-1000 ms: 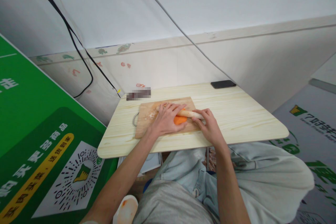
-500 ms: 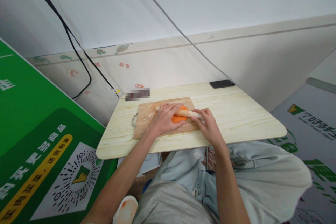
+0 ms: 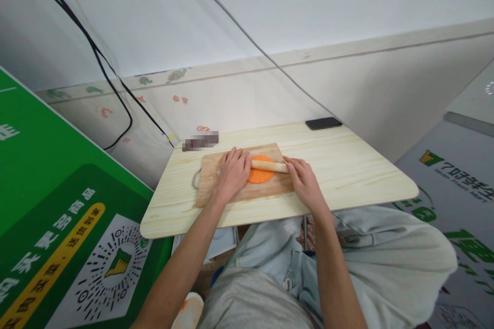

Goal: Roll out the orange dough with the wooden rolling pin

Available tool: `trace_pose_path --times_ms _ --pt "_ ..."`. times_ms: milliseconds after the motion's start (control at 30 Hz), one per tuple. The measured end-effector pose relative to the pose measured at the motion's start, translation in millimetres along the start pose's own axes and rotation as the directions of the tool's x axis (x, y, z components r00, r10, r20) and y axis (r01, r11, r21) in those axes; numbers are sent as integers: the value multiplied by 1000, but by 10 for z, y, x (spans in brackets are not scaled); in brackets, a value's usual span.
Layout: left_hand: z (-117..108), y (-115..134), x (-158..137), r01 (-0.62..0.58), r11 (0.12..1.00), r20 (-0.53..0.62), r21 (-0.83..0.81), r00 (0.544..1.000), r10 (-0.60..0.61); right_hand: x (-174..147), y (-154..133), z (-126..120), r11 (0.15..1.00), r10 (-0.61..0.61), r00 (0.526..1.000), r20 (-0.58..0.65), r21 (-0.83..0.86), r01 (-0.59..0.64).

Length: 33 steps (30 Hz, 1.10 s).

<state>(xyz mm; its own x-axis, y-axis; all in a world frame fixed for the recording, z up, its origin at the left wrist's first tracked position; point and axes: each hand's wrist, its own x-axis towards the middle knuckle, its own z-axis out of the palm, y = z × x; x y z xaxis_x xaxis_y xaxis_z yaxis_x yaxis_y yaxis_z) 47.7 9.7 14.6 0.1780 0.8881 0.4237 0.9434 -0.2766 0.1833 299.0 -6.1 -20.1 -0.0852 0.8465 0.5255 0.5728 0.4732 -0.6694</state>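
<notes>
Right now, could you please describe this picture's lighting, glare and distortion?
Head view: soft light, broad shading on the lower wall; same view: no strong glare on the dough; same view: the table looks stretched rightward; same view: a pixelated patch near its back-left corner.

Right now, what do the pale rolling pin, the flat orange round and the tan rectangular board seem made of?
Pale rolling pin: probably bare wood, matte, its beige tone slightly uneven. Flat orange round: perhaps dough, given its smooth, dull surface; modelling clay is possible. Tan rectangular board: apparently wood, matte, with faint streaks like grain.
</notes>
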Motion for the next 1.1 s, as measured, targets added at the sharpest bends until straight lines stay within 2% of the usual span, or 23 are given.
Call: trace_pose_path --times_ms 300,633,833,1100 --pt "-133 5 -12 -25 1000 87 -14 996 26 11 -61 -46 991 22 1000 -17 135 -19" --pt "-141 -47 -404 -41 999 -43 -35 998 40 -43 -195 -141 952 79 997 -16 297 -71" --pt "-211 -64 -598 -56 997 -62 -47 997 53 -203 -275 -170 929 44 999 -15 370 -35" --pt "-293 -31 -710 -70 998 -76 -7 995 70 -299 -299 -213 939 -26 1000 -14 344 29"
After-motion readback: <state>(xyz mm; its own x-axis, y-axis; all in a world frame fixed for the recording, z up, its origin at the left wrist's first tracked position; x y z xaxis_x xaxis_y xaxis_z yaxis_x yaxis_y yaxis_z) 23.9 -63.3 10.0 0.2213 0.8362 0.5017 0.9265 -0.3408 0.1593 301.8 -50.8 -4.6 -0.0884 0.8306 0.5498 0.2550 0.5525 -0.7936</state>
